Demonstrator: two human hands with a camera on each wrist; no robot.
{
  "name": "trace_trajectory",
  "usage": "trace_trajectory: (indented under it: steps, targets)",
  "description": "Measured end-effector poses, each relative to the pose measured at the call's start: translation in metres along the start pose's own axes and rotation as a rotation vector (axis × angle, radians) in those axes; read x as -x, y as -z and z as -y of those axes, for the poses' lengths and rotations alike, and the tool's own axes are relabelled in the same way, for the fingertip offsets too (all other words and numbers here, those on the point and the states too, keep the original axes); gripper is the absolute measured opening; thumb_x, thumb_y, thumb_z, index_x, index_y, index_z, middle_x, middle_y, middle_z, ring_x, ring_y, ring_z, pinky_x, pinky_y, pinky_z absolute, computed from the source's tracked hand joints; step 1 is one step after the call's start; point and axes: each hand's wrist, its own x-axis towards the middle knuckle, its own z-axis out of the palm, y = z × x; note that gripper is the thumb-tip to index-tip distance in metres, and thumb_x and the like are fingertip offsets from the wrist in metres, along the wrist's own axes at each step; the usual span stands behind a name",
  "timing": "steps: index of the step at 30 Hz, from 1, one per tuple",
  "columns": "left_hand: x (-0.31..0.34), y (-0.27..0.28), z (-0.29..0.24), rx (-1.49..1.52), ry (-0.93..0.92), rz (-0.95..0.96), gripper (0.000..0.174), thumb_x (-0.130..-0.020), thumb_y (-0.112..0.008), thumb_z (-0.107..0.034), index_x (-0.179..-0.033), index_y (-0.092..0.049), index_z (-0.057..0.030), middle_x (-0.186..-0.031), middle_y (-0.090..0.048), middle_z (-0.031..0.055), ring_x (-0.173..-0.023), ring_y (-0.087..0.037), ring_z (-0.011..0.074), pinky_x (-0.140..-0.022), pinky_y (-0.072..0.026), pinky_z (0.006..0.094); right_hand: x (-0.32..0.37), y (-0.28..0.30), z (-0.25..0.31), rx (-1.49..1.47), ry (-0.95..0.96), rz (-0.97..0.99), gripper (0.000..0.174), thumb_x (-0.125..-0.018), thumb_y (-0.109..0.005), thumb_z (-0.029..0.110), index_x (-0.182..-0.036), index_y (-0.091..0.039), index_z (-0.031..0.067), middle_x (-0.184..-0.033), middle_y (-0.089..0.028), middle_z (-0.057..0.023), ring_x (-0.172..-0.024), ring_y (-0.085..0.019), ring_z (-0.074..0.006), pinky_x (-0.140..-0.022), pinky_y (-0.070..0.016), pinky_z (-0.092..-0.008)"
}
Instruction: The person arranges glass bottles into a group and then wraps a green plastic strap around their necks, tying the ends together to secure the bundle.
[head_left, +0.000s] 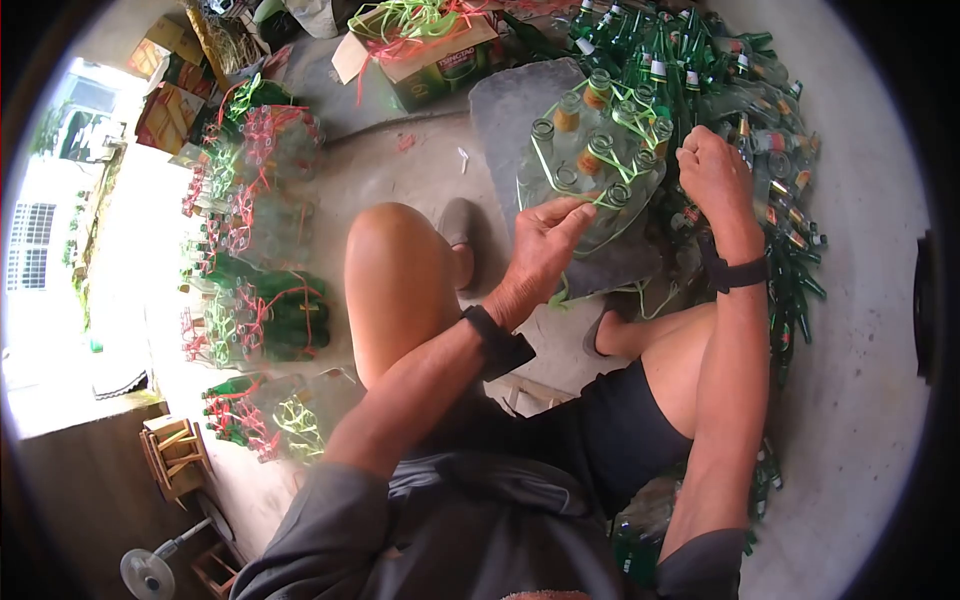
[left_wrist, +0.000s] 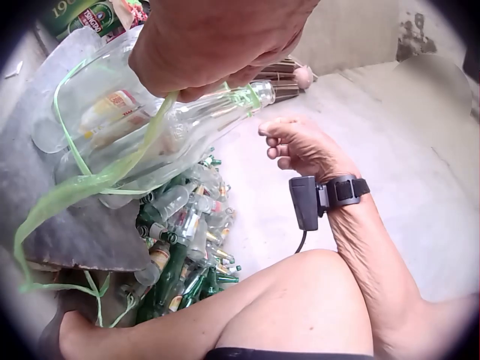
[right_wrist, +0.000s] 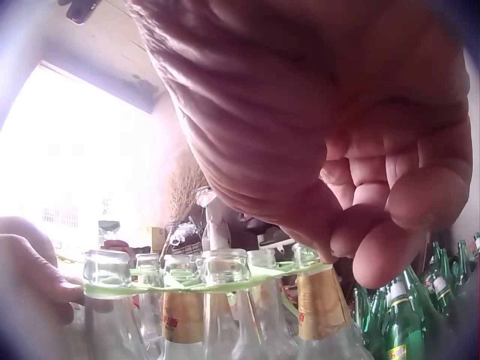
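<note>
Clear glass bottles [head_left: 590, 160] stand grouped on a grey slab [head_left: 500, 110], bound around their necks by a green plastic strap [right_wrist: 180, 286]. My left hand [head_left: 548, 240] pinches the strap beside a near bottle neck; in the left wrist view the left hand [left_wrist: 217, 45] has a loose strap tail [left_wrist: 82, 191] hanging below it. My right hand [head_left: 718, 185] is raised just right of the bottles, its fingers curled. Nothing shows between its fingertips in the left wrist view. The right hand [right_wrist: 322, 127] looms above the bottle mouths in the right wrist view, where the strap passes near its thumb.
Loose green and clear bottles [head_left: 790, 200] are heaped behind and right of the slab. Tied bottle bundles [head_left: 265, 225] line the left side. A carton [head_left: 450, 75] with red and green straps stands at the back. A fan [head_left: 148, 573] is at lower left.
</note>
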Motion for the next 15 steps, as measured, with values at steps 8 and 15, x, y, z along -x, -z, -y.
trace_trajectory:
  steps: [8, 15]
  targets:
    - [-0.006, -0.003, 0.008, 0.003, 0.030, -0.103, 0.027, -0.095, -0.075, -0.017, -0.109, -0.077, 0.0056, -0.095, -0.075, 0.0032, -0.085, -0.063, 0.0092, -0.077, -0.0513, 0.0264, 0.009, 0.028, 0.038, -0.536, 0.305, 0.104, 0.011, -0.092, -0.065, 0.005, -0.100, -0.070, 0.0007, -0.080, -0.054, -0.0020, -0.068, -0.049, -0.0099, -0.064, -0.0427, -0.0282]
    - [-0.009, -0.001, 0.015, -0.022, 0.022, -0.172, 0.029, -0.093, -0.078, -0.024, -0.092, -0.078, 0.0051, -0.072, -0.063, -0.0036, -0.064, -0.048, 0.0055, -0.053, -0.0393, 0.0271, 0.012, 0.015, 0.065, -0.441, 0.532, 0.446, 0.022, -0.089, -0.062, 0.012, -0.104, -0.073, 0.0016, -0.100, -0.069, -0.0178, -0.094, -0.067, -0.0361, -0.082, -0.0518, -0.0428]
